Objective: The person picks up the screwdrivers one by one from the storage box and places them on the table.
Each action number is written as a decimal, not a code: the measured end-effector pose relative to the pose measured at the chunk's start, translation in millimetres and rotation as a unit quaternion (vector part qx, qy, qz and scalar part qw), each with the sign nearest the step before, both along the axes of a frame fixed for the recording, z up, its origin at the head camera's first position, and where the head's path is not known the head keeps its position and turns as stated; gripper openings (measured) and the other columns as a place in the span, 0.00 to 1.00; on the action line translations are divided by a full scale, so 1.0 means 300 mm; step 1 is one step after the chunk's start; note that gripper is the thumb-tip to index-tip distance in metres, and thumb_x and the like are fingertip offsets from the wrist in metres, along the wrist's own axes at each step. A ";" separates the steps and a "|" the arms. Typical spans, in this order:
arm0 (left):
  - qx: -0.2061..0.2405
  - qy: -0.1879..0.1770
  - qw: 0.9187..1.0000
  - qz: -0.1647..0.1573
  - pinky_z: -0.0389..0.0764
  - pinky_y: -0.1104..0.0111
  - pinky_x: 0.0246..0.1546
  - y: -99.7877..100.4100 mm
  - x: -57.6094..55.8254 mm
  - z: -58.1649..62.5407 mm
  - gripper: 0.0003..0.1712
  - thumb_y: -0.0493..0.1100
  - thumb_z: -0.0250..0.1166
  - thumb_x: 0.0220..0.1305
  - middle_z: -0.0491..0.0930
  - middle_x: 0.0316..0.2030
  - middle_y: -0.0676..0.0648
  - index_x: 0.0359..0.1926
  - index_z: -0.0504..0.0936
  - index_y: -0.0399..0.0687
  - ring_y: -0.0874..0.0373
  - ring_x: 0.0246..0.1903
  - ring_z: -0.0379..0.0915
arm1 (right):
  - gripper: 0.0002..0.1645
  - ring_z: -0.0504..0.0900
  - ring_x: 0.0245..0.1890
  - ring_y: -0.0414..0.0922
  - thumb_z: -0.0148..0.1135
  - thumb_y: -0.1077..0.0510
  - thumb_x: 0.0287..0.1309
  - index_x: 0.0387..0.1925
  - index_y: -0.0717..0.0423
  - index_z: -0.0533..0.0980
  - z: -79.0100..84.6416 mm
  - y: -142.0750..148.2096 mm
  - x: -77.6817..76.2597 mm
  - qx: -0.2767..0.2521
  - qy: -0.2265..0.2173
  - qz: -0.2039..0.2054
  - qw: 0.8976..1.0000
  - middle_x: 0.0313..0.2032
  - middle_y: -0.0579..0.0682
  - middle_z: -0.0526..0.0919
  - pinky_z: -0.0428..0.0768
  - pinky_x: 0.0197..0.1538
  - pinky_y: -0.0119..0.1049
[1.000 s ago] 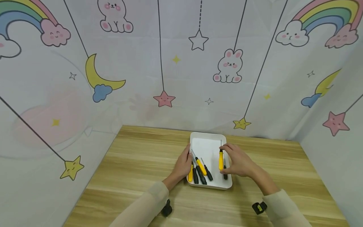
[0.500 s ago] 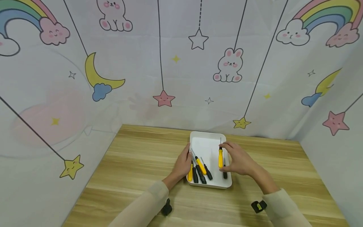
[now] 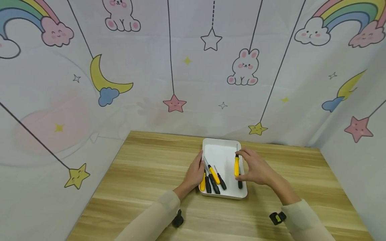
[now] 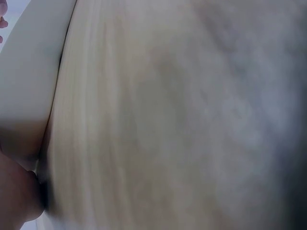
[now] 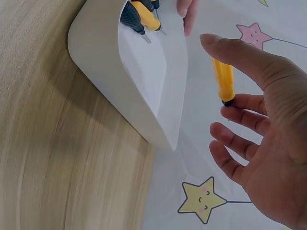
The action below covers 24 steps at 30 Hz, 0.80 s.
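My right hand (image 3: 257, 169) pinches a screwdriver (image 3: 236, 166) with a yellow handle between thumb and fingers, above the right side of a white tray (image 3: 221, 152). In the right wrist view, the thumb sits at one end of the yellow handle (image 5: 223, 79) and the fingertips at its black collar. My left hand (image 3: 194, 172) grips the tray's left wall. Several yellow and black screwdrivers (image 3: 214, 175) lie slanted in the tray's left part. A black-handled screwdriver (image 3: 240, 183) lies by the right wall, partly hidden. The left wrist view shows mostly the tray's outer wall (image 4: 29, 72) and blurred table.
The tray stands near the back edge of a wood-grain table (image 3: 156, 160). A white printed curtain (image 3: 144, 67) hangs behind and on both sides. Black wrist cameras hang under both sleeves, the right one (image 3: 277, 218) close above the table.
My right hand has shifted slightly right and up in the head view with the yellow screwdriver still pinched. The left hand stays on the tray wall.
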<state>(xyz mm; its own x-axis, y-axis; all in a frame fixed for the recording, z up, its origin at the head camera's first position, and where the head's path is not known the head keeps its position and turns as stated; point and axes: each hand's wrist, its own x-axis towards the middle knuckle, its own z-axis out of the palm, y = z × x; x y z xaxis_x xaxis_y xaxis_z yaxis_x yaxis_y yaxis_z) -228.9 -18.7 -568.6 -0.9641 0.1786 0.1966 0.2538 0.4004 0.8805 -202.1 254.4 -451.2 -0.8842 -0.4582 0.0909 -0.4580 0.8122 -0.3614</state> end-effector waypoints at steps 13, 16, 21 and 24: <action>-0.003 -0.001 1.000 0.000 0.55 0.47 0.79 0.005 -0.002 -0.013 0.31 0.38 0.44 0.85 0.55 0.81 0.35 0.83 0.54 0.34 0.41 0.80 0.51 | 0.57 0.73 0.67 0.64 0.89 0.47 0.43 0.71 0.63 0.72 0.016 0.032 0.010 0.013 0.007 -0.010 1.000 0.68 0.61 0.74 0.74 0.68 0.65; 0.003 0.005 1.000 0.004 0.56 0.45 0.78 0.005 0.002 -0.011 0.31 0.37 0.44 0.85 0.56 0.80 0.34 0.82 0.55 0.33 0.39 0.79 0.52 | 0.57 0.73 0.66 0.64 0.89 0.47 0.42 0.71 0.64 0.72 0.022 0.036 0.011 0.015 0.012 -0.009 1.000 0.68 0.61 0.74 0.74 0.68 0.64; 0.000 0.004 1.000 0.005 0.57 0.44 0.77 0.001 0.007 -0.001 0.31 0.37 0.44 0.85 0.57 0.80 0.34 0.82 0.55 0.34 0.38 0.79 0.53 | 0.57 0.74 0.66 0.64 0.89 0.48 0.42 0.70 0.65 0.72 0.028 0.044 0.011 0.013 0.018 -0.003 1.000 0.68 0.62 0.74 0.74 0.67 0.65; -0.007 -0.004 1.000 0.003 0.57 0.45 0.78 -0.003 0.007 0.006 0.31 0.38 0.43 0.86 0.56 0.81 0.35 0.83 0.54 0.36 0.40 0.80 0.52 | 0.56 0.74 0.65 0.64 0.89 0.49 0.43 0.70 0.65 0.71 0.027 0.050 0.010 0.009 0.017 -0.001 1.000 0.67 0.63 0.74 0.74 0.67 0.65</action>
<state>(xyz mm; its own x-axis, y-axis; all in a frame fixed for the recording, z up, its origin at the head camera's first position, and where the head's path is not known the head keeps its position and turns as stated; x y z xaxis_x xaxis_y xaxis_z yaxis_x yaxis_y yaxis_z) -226.7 -19.7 -566.9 -0.9665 0.1760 0.1869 0.2450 0.4142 0.8766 -199.1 269.3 -443.2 -0.8813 -0.4591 0.1116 -0.4686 0.8191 -0.3307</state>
